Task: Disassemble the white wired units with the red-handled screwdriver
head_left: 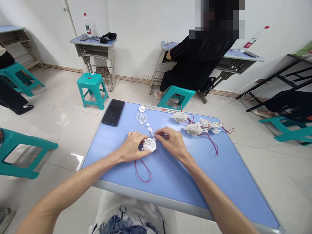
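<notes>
Head view, looking down over a blue-topped table (168, 191) with a smooth laminate surface and a grey moulded rim, set on glossy pale floor tiles (60, 94). Beyond it, a person in black (197, 61) sits on a teal plastic stool (175, 96) at a grey metal-framed desk (240, 63). A second teal stool (92, 87) stands nearer the far wall.

On the tabletop, a flat black smartphone (113, 112) with a glossy screen lies near the far left corner. Three white plastic assemblies (193, 129) sit toward the far right edge, trailing thin red wires.

Left hand (131, 148): closed around a round white plastic housing (149, 144), fingers curled over its left side. The housing has a lobed outline and a moulded, perforated face, and sits just above the tabletop near the middle of the table. A thin red wire (143, 172) hangs from it in a narrow loop toward the near edge.

Right hand (170, 141): just right of the housing, thumb and forefinger almost meeting beside a short row of small white discs (149, 127). Too small to tell whether they pinch a disc. Farther along lie a transparent plastic dome (141, 118) and a white ring-shaped part (142, 109).
</notes>
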The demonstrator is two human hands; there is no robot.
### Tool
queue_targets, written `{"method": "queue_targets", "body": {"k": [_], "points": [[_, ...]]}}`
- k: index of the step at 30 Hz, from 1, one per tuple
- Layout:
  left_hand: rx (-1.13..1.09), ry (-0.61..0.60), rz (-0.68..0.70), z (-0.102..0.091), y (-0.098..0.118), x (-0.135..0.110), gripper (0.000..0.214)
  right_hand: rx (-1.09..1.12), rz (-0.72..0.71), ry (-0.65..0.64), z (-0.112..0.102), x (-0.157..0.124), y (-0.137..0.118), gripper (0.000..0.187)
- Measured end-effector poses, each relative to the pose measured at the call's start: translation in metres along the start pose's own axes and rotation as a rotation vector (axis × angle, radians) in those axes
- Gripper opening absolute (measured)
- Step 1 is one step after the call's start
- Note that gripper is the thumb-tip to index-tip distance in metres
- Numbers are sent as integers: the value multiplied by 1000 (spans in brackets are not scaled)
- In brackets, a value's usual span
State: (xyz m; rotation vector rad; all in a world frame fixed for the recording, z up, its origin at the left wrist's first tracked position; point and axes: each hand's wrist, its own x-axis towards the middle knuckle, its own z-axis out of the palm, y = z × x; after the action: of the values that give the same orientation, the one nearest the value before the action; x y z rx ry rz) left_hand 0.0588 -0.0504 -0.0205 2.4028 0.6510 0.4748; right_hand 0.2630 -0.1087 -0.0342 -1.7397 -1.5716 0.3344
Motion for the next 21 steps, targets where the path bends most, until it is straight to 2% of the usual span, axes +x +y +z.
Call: {"method": "queue_targets", "body": {"k": [3,6,12,17,21], "points": [[-2,-6,-7,0,0,0,41,-6,-41,34,-6,-2,-2,13],[-6,-4,-13,-1,1,0,39,-9,-141,32,-15,-7,-8,11],[-15,10,-23,0,2,-1,34,8,-309,-115,-31,-22,-22,25],[-14,19,-25,0,1,-1,36,3,-358,-213,-27,-28,-23,42],[-14,14,-21,-1,2,-2,35,21,-367,-248,-18,-28,-21,44]]}}
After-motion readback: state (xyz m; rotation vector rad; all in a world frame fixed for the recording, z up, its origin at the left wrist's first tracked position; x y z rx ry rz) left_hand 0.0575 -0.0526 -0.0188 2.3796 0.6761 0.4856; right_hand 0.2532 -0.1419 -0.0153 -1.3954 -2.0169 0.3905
